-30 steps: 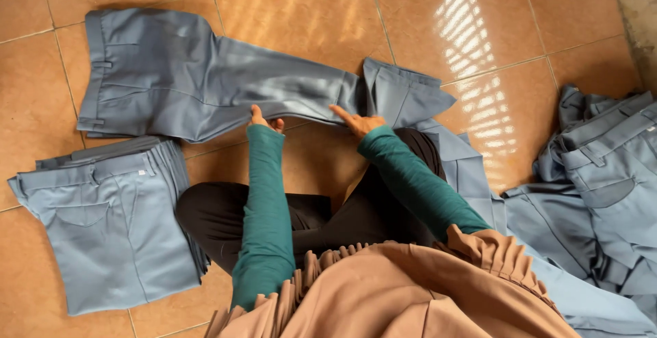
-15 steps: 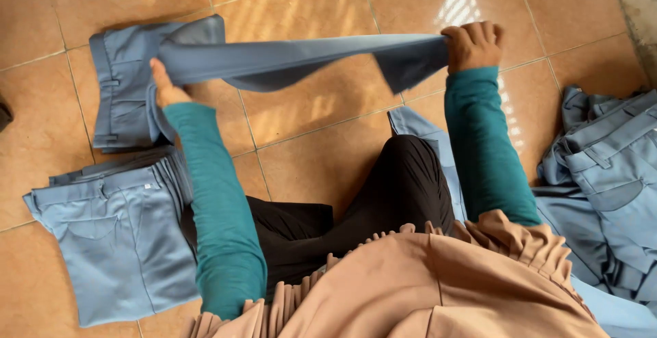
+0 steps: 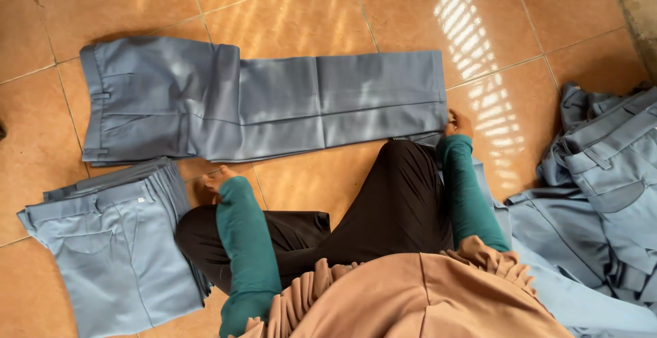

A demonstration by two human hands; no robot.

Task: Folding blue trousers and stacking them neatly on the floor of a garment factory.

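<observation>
A pair of grey-blue trousers lies flat on the orange tiled floor, legs laid together and stretched to the right, waistband at the left. My right hand rests at the hem end of the legs, fingers curled against the cloth edge. My left hand sits on the floor just below the trousers' seat, close to the lower edge; whether it pinches cloth is unclear. Both arms wear teal sleeves.
A neat stack of folded grey-blue trousers lies at the lower left. A loose heap of unfolded trousers fills the right side. My black-clad crossed legs and tan garment occupy the bottom centre.
The trousers, earlier held stretched in the air between both hands, now lie flat on the floor. Both hands have come down to the lower edge.
</observation>
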